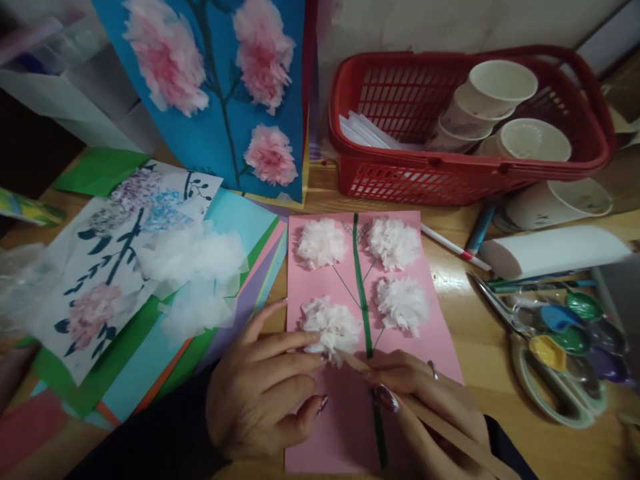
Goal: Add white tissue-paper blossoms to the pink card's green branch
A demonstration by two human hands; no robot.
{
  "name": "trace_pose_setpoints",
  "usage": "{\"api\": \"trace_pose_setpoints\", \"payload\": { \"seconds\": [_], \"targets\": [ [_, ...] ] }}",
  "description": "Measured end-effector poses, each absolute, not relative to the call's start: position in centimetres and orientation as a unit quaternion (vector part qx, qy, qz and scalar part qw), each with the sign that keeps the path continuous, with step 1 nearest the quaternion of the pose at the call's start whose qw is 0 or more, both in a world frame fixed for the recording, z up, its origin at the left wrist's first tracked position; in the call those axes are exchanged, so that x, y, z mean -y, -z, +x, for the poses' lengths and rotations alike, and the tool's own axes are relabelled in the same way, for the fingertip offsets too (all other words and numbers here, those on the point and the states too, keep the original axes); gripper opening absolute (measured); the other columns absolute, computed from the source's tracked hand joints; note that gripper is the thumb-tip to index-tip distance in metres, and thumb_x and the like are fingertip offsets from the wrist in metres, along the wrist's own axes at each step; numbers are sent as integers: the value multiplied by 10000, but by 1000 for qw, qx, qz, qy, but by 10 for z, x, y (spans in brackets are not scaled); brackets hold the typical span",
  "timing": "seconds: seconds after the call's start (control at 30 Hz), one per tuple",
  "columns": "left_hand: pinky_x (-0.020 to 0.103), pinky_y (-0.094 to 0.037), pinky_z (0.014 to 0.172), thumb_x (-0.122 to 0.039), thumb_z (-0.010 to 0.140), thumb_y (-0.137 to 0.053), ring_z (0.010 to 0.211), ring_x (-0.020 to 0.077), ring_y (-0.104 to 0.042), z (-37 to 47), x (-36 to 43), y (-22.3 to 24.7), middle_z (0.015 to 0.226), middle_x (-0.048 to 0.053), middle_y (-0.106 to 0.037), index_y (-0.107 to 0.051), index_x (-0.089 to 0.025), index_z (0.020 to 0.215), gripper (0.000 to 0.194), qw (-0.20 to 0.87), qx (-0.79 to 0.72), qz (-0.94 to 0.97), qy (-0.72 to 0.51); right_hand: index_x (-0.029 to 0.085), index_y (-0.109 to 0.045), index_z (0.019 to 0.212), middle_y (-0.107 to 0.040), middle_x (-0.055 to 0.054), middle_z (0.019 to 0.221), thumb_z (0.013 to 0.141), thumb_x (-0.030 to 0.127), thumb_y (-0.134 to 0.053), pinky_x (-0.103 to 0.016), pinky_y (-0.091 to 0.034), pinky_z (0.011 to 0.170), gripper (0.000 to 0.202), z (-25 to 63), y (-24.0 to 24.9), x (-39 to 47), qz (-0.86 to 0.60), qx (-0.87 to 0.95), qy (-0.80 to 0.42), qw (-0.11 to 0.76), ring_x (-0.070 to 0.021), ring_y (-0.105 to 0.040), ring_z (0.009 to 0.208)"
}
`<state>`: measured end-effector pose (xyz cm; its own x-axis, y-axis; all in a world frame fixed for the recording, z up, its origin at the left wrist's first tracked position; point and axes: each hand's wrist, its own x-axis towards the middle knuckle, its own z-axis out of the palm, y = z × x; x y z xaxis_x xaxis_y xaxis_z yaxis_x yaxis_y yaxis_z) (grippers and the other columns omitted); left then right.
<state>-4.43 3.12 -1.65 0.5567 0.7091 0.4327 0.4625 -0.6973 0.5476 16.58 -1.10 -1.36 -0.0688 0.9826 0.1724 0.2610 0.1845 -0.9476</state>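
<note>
On a pink sheet of paper (325, 427) are several white tissue-paper flowers, with a thick green stem (361, 280) and thin drawn lines between them. My left hand (273, 380) is over the sheet's left edge, fingers spread and the fingertips against the lower-left flower (333, 323). My right hand (430, 407) is closed around a pale wooden stick (445, 433), whose tapered tip touches the lower edge of that same flower. An upper-left flower (320, 243), an upper-right flower (393, 243) and a lower-right flower (401, 305) lie on the sheet.
A red basket (390, 177) with paper cups stands behind. Scissors (545, 380), a paint palette (570, 327) and a white roll (555, 252) are at right. Loose white tissue (193, 257) and coloured papers lie left. A blue flower picture (220, 153) stands at the back.
</note>
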Motion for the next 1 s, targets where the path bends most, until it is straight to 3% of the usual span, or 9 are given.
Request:
{"api": "trace_pose_setpoints", "payload": {
  "seconds": [0.1, 0.2, 0.3, 0.47, 0.6, 0.67, 0.77, 0.83, 1.0],
  "targets": [
    [413, -410, 1043, -127, 770, -578, 907, 155, -677, -41, -38, 14, 908, -12, -739, -627, -224, 901, 170, 184, -378, 843, -336, 222, -677, 798, -672, -62, 720, 856, 197, -538, -299, -527, 541, 153, 167, 14, 14, -508, 595, -405, 474, -202, -652, 674],
    [464, -416, 1041, -292, 762, -655, 1218, 266, -528, -39, -45, 15, 1277, 160, -593, -474, -122, 1266, 562, 183, -410, 855, -260, 228, -661, 791, -652, -58, 710, 876, 233, -535, -313, -525, 583, 152, 172, 16, 17, -525, 562, -426, 476, -212, -632, 723],
    [500, -345, 1097, -402, 747, -684, 1267, 279, -480, -40, -43, 14, 1347, 174, -532, -335, -108, 1377, 778, 220, -404, 864, -202, 228, -649, 791, -629, -56, 710, 894, 258, -512, -316, -517, 603, 174, 176, 21, 20, -534, 518, -441, 502, -208, -608, 735],
    [483, -309, 1117, -233, 792, -593, 1122, 208, -598, -42, -37, 7, 1132, 42, -685, -459, -243, 1277, 503, 223, -394, 841, -296, 228, -645, 772, -600, -47, 687, 885, 255, -523, -309, -496, 599, 168, 177, 25, 19, -533, 489, -447, 527, -198, -577, 704],
    [569, -108, 1149, -357, 791, -601, 1266, 278, -481, -44, -33, 9, 1279, 79, -612, -544, -210, 1237, 473, 155, -342, 898, -231, 232, -667, 751, -583, -63, 706, 872, 334, -533, -325, -490, 584, 207, 174, 23, 19, -552, 432, -417, 579, -208, -564, 699],
    [564, -45, 1157, -349, 801, -582, 1156, 243, -577, -47, -28, 7, 1089, 5, -715, -632, -254, 1082, 301, 168, -322, 901, -236, 234, -678, 748, -581, -73, 726, 873, 355, -524, -330, -486, 562, 232, 175, 22, 18, -546, 421, -410, 598, -212, -565, 693],
    [511, -160, 1161, -243, 809, -550, 887, 169, -673, -54, -18, 2, 765, -77, -737, -648, -281, 838, 109, 188, -351, 866, -302, 241, -687, 751, -578, -67, 727, 881, 363, -503, -332, -470, 536, 256, 181, 20, 16, -519, 441, -387, 621, -203, -555, 658],
    [461, -235, 1145, -234, 817, -573, 925, 163, -661, -58, -14, 2, 883, -44, -743, -649, -264, 919, 131, 160, -352, 874, -294, 247, -698, 770, -584, -65, 743, 880, 346, -498, -330, -452, 526, 249, 189, 18, 14, -512, 461, -353, 633, -209, -555, 673],
    [640, -108, 1093, -699, 727, -561, 1300, 382, -399, -53, -18, 24, 1399, 231, -456, -446, -119, 1361, 867, 20, -415, 894, -167, 235, -693, 932, -608, -101, 940, 876, 333, -432, -383, -441, 553, 285, 214, 14, 19, -534, 505, -151, 661, -216, -553, 660]
  ]
}}
